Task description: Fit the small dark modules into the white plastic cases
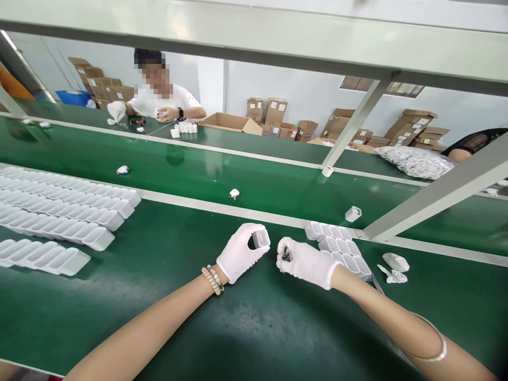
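Both of my hands wear white gloves above the green table. Between thumb and fingers, my left hand (243, 251) holds a small white open-topped case (261, 238). Just to its right, my right hand (304, 260) is closed around a small dark part (286, 255), mostly covered by the fingers. The case and the dark part are apart. Rows of white cases (345, 247) stand behind and beside my right hand. Many more white cases (59, 211) stand in long rows at the left.
A green belt (186, 177) beyond a pale rail carries small parts (234, 194) and a white case (353, 214). White scraps (396, 262) lie at the right. A slanted metal post (432, 193) rises there. Across the belt, a person (166, 100) handles parts near cardboard boxes (230, 123).
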Tool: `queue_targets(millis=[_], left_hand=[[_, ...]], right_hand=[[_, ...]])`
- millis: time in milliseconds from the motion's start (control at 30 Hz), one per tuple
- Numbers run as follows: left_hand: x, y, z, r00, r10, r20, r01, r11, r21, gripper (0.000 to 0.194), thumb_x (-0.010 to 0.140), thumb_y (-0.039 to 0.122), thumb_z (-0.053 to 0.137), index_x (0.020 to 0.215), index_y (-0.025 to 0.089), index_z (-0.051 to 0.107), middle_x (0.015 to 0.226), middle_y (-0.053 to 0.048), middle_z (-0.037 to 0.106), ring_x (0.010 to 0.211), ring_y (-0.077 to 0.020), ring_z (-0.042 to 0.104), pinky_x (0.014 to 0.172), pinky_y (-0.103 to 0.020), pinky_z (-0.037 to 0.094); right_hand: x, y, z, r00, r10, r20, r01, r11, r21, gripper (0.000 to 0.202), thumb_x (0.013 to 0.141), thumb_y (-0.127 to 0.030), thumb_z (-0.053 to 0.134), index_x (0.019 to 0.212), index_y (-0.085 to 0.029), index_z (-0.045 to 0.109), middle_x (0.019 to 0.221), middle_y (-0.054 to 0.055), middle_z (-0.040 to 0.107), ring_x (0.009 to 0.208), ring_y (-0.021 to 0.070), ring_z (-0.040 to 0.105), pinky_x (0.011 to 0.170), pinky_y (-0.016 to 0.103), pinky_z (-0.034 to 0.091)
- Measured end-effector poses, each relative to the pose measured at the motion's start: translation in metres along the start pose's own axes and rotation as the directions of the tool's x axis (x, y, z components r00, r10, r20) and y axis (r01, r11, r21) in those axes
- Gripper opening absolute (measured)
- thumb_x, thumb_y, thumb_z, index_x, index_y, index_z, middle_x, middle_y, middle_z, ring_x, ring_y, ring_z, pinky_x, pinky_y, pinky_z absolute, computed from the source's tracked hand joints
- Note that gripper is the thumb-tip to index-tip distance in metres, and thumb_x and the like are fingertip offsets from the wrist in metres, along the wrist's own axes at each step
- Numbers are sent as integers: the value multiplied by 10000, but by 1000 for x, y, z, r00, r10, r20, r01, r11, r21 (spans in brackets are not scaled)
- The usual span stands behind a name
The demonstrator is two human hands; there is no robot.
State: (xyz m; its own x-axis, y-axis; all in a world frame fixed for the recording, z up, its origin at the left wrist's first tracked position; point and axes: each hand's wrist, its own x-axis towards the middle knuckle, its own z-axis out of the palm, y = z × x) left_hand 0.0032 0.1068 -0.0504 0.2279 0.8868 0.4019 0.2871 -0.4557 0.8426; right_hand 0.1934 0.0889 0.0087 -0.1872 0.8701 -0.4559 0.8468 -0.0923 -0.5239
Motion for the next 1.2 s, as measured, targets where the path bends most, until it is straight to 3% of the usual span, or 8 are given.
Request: queue_targets(millis=[100, 200, 367, 500, 633, 767, 1000, 1200], left_hand=[[0, 5, 0, 999, 41, -11, -41, 999, 3, 372, 752, 136, 715, 1093, 232, 602, 1058, -28, 662, 946, -191, 665, 893, -365, 552], [-1, 11, -2, 995, 97, 12, -97, 995, 28, 300, 767, 116, 696, 1036, 226, 621, 1001, -20, 678, 902, -182, 666, 852, -341, 562], [-1, 18, -7, 972, 200, 122, -210, 975, 73, 135, 799, 133, 683, 892, 216, 630, 907, -13, 690, 877, -178, 659, 850, -331, 552], [0, 19, -11, 953, 205, 221, -229, 969, 90, 98, 829, 164, 674, 893, 224, 632, 870, -8, 690, 840, -170, 656, 855, -336, 547], [1, 19, -13, 944, 196, 267, -227, 969, 93, 126, 835, 165, 671, 934, 230, 629, 897, -11, 700, 863, -173, 662, 869, -338, 546], [-1, 20, -13, 946, 192, 260, -222, 971, 90, 213, 833, 174, 678, 1026, 241, 614, 997, -20, 709, 955, -183, 669, 887, -332, 547], [-3, 17, -11, 959, 176, 220, -204, 973, 109, 371, 791, 192, 737, 1123, 255, 582, 1154, -42, 689, 1078, -214, 653, 929, -359, 545], [-1, 14, -11, 948, 181, 264, -221, 966, 134, 314, 807, 212, 718, 1095, 240, 596, 1107, -38, 702, 1077, -214, 655, 946, -364, 540]], right_hand=[[-5, 10, -10, 964, -244, -104, 262, 938, 227, 315, 784, -257, 632, 1073, -236, 509, 762, -27, 614, 697, 141, 616, 683, 304, 524], [-6, 18, -11, 848, -458, -266, 529, 747, 402, 365, 802, -345, 659, 1118, -225, 523, 768, -16, 588, 763, 169, 629, 776, 391, 554], [-6, 24, 2, 707, -522, -476, 688, 663, 294, 336, 834, -347, 684, 1138, -264, 568, 1110, 74, 607, 937, 212, 656, 835, 435, 589], [-10, 28, 6, 614, -611, -499, 745, 659, 109, 344, 867, -277, 654, 1199, -329, 582, 1046, 51, 641, 900, 208, 658, 737, 394, 609], [-12, 33, 5, 581, -644, -499, 735, 677, -18, 382, 869, -277, 659, 1239, -338, 587, 1060, 55, 682, 862, 212, 665, 636, 349, 594], [-12, 37, 6, 582, -667, -464, 722, 687, -81, 399, 871, -256, 667, 1251, -348, 589, 1081, 48, 700, 841, 208, 673, 600, 325, 582], [-17, 40, 17, 575, -621, -533, 717, 696, -37, 462, 853, -236, 698, 1280, -340, 554, 1086, 39, 721, 755, 186, 706, 579, 324, 583], [-19, 36, 20, 560, -592, -580, 707, 706, -39, 386, 861, -223, 691, 1215, -334, 585, 1142, 48, 712, 749, 185, 713, 572, 334, 580]])
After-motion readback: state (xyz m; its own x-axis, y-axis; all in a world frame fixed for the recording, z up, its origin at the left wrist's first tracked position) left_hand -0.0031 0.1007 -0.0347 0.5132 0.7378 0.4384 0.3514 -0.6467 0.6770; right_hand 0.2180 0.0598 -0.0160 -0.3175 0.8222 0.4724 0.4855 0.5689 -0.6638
